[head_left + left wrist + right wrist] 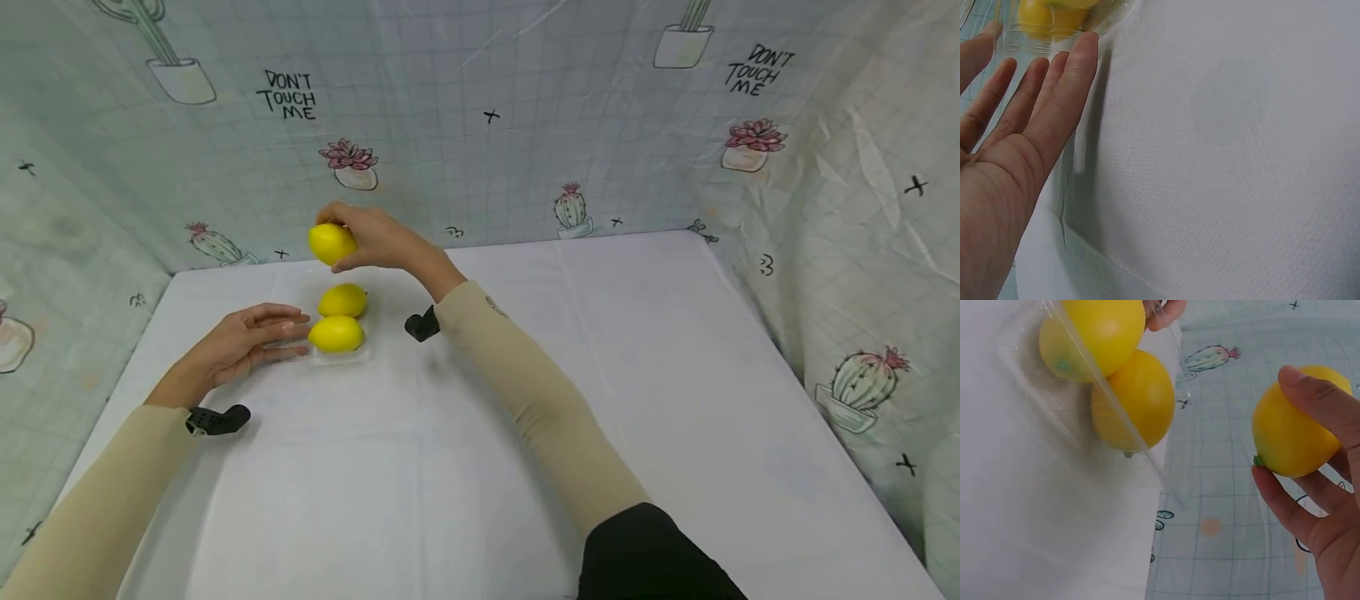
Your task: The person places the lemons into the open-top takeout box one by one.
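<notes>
My right hand (382, 239) grips a yellow lemon (330, 245) above the far end of a clear plastic box (342, 358). In the right wrist view the thumb and fingers wrap this lemon (1294, 428), whose small green tip shows. Two more lemons lie in the box, a nearer lemon (337, 334) and a farther lemon (343, 300). To the left of the box is my left hand (243, 340), its fingers extended with the fingertips right at the box's side. In the left wrist view those fingers (1063, 100) reach up to the see-through wall.
A white-covered table (480, 433) spreads beneath both arms. Behind it and along the sides hangs a pale curtain (450, 100) printed with cacti and lettering. A black strap camera (219, 420) sits on the left wrist, and another black camera (422, 325) on the right.
</notes>
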The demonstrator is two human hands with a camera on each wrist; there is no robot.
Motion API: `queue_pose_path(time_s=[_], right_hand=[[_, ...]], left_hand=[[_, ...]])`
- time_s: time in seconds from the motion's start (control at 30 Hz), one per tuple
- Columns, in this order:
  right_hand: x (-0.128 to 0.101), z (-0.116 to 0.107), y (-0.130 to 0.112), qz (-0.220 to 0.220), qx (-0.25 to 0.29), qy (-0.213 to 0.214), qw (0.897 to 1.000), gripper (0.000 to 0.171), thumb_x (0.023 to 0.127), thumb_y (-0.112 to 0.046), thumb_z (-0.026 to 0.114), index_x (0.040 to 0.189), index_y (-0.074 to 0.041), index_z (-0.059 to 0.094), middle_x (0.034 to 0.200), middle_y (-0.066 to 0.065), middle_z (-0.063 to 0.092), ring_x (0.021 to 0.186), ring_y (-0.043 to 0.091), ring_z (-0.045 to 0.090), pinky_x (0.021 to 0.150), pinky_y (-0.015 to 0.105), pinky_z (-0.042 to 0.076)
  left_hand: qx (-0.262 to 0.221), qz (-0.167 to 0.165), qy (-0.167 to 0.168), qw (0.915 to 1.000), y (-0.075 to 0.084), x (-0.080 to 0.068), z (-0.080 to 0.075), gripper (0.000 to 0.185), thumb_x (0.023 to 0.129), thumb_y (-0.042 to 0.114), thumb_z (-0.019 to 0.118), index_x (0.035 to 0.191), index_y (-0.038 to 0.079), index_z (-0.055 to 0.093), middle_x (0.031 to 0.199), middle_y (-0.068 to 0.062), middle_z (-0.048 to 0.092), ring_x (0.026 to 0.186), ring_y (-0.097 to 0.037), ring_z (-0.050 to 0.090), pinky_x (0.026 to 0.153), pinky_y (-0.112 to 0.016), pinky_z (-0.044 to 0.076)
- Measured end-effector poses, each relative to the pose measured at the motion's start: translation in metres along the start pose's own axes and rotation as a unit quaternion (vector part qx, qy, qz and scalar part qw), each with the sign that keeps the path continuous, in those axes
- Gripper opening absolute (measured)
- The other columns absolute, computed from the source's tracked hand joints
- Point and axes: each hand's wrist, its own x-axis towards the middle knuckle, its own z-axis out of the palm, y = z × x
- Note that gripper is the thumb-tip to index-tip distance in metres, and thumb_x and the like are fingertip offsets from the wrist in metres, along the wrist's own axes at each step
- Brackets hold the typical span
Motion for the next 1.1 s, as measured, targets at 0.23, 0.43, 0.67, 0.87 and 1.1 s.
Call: queue_pose_path(time_s=[0.23,0.43,0.67,0.87,1.1], right_hand=[[0.012,-0.001,-0.008,0.001,-0.053,-0.035,0.998,0.067,0.091,-0.028,0.079,0.148,-0.016,0.045,0.147,-0.001,0.053,0.124,0.013,0.052,0.106,0.013,0.040],[0.018,0.005,-0.011,-0.002,-0.074,-0.042,0.996,0.068,0.092,-0.028,0.078,0.150,-0.015,0.045,0.150,-0.001,0.051,0.129,0.013,0.050,0.108,0.013,0.038],[0.024,0.011,-0.014,0.003,-0.087,-0.049,0.995,0.067,0.092,-0.027,0.078,0.149,-0.015,0.046,0.149,-0.001,0.052,0.130,0.013,0.050,0.108,0.013,0.038],[0.029,0.019,-0.015,0.015,-0.080,-0.054,0.995,0.067,0.090,-0.024,0.080,0.148,-0.016,0.047,0.148,-0.002,0.053,0.129,0.014,0.050,0.108,0.014,0.039],[0.033,0.026,-0.012,0.030,-0.070,-0.056,0.996,0.065,0.091,-0.025,0.079,0.148,-0.017,0.048,0.148,-0.002,0.054,0.131,0.012,0.051,0.110,0.014,0.039]], left_hand=[[0.007,-0.008,0.014,0.9998,0.002,0.000,0.001,0.037,0.105,0.009,0.056,0.141,0.001,0.050,0.139,-0.009,0.058,0.118,-0.019,0.067,0.096,-0.046,0.058],[-0.005,-0.008,0.013,0.9999,0.003,-0.001,0.001,0.042,0.104,0.008,0.057,0.143,-0.002,0.045,0.139,-0.010,0.059,0.118,-0.020,0.067,0.095,-0.047,0.058],[-0.016,-0.004,0.006,0.9998,0.003,-0.001,-0.001,0.038,0.104,0.006,0.056,0.141,-0.001,0.049,0.138,-0.010,0.061,0.118,-0.021,0.067,0.095,-0.047,0.058],[-0.019,0.005,-0.004,0.9998,0.000,-0.001,-0.003,0.037,0.105,0.006,0.055,0.141,-0.001,0.049,0.137,-0.008,0.061,0.118,-0.020,0.067,0.096,-0.045,0.058],[-0.006,0.009,0.005,0.9999,-0.002,-0.001,-0.003,0.038,0.105,0.008,0.056,0.141,-0.002,0.048,0.137,-0.008,0.061,0.119,-0.021,0.067,0.095,-0.045,0.058]])
